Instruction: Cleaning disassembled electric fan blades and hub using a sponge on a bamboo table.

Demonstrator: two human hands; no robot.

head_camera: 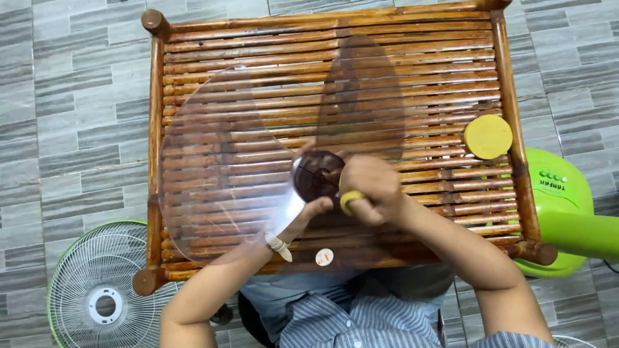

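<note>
A: Where's the clear fan blade [225,161]?
B: Over the bamboo tabletop [412,64]. The left hand [309,209] holds its hub; the right hand [367,190] is closed on a yellow cap [351,201] there.

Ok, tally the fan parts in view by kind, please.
Clear blade set: 1
White wire grille: 1
Green fan base: 1
Yellow round caps: 2, on the table and in the right hand
Total: 5

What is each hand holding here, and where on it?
Left hand grips the clear fan blade at its hub; right hand pinches a small yellow cap.
</note>
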